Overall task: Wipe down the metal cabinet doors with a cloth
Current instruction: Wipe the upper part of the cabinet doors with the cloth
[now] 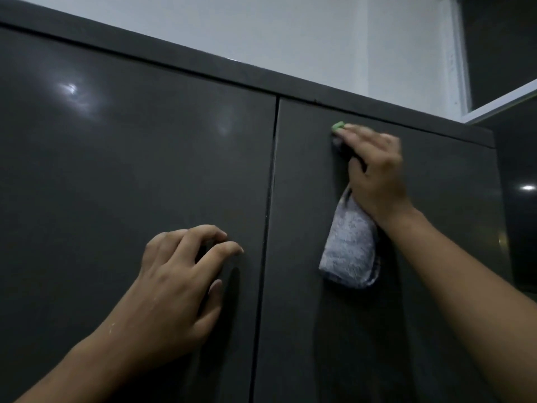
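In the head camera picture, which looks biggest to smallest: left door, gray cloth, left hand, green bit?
1. left door: biggest
2. left hand and gray cloth: hand looks bigger, but it seems nearer the camera, so unsure
3. green bit: smallest

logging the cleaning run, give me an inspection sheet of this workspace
surface: dark glossy cabinet, left door and right door closed, narrow gap between them
job's things: grey cloth against the right door near its top, tail hanging down; green bit at its upper end
clutter: nothing seen
hands: right hand presses and holds the cloth; left hand rests bent fingers on the left door, holding nothing
cables: nothing seen
surroundings: pale wall above; dark panel at upper right
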A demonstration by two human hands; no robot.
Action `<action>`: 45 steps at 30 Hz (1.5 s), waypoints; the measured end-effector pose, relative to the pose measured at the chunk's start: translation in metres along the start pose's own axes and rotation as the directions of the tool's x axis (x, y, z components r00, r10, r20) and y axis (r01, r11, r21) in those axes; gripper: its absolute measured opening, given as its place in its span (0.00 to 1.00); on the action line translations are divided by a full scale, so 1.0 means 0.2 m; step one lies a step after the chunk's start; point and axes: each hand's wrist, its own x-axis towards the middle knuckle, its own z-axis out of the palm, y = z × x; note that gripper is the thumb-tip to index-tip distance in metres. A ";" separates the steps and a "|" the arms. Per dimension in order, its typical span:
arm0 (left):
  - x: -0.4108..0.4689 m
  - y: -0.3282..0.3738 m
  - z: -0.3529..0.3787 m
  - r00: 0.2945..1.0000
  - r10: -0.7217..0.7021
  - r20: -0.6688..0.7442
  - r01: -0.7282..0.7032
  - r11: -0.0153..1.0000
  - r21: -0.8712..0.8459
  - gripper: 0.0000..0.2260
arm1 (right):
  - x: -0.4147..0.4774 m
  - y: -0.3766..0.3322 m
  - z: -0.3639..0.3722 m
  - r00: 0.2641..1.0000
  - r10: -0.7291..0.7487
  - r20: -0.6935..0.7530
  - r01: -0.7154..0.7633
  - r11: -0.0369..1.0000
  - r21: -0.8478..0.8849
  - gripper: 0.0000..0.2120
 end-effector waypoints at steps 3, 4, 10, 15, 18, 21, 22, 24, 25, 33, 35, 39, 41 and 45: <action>0.00 -0.01 0.00 1.000 -0.003 -0.003 0.003 1.000 0.002 0.23 | 0.11 -0.05 0.09 0.973 0.219 -0.077 -0.218 0.976 0.030 0.26; 0.01 -0.02 0.00 1.000 -0.005 -0.004 0.005 1.000 -0.002 0.22 | 0.15 -0.09 0.12 0.972 0.221 -0.078 -0.218 0.975 0.040 0.27; 0.00 -0.02 0.00 1.000 0.007 -0.022 -0.008 1.000 -0.001 0.21 | 0.15 -0.35 0.15 0.991 -0.122 0.053 0.116 0.989 0.096 0.25; -0.02 -0.02 0.01 0.999 0.004 -0.047 -0.005 1.000 -0.011 0.18 | -0.13 -0.49 0.07 0.857 -0.476 0.198 0.414 0.864 0.286 0.20; -0.05 -0.01 0.01 0.998 0.019 -0.055 -0.015 0.998 0.068 0.17 | -0.37 -0.52 0.03 0.766 -0.605 0.217 0.537 0.789 0.299 0.17; -0.08 -0.01 0.00 0.999 0.000 -0.034 0.004 0.994 0.107 0.17 | -0.49 -0.49 -0.01 0.673 -0.696 0.252 0.649 0.718 0.251 0.16; -0.10 -0.01 0.00 1.000 -0.014 -0.026 0.016 0.995 0.100 0.17 | -0.49 -0.47 -0.02 0.676 -0.697 0.241 0.659 0.717 0.227 0.16; -0.12 -0.01 -0.02 0.999 -0.039 -0.015 0.040 0.996 0.084 0.18 | -0.46 -0.48 -0.03 0.800 -0.569 0.187 0.538 0.820 0.194 0.16; -0.13 -0.01 -0.02 0.999 -0.049 -0.019 0.050 0.996 0.076 0.18 | -0.45 -0.49 -0.02 0.880 -0.448 0.157 0.417 0.888 0.192 0.18; -0.26 -0.06 -0.02 0.994 -0.075 -0.079 0.081 0.994 0.070 0.16 | -0.88 -0.81 -0.02 0.791 -0.562 0.241 0.461 0.807 0.369 0.14; -0.30 -0.06 -0.01 0.994 -0.081 -0.077 0.087 0.993 0.075 0.16 | -1.02 -0.84 -0.04 0.704 -0.648 0.291 0.523 0.750 0.405 0.15; -0.36 -0.04 0.02 0.995 -0.068 -0.070 0.074 0.993 0.088 0.16 | -1.00 -0.78 -0.07 0.688 -0.676 0.264 0.557 0.725 0.405 0.15; -0.38 -0.04 0.02 0.995 -0.072 -0.070 0.077 0.994 0.080 0.15 | -0.92 -0.75 -0.06 0.839 -0.496 0.226 0.412 0.848 0.333 0.15; -0.38 -0.05 0.03 0.993 -0.078 -0.085 0.084 0.994 0.072 0.15 | -0.92 -0.84 -0.03 0.940 -0.273 0.206 0.207 0.934 0.293 0.16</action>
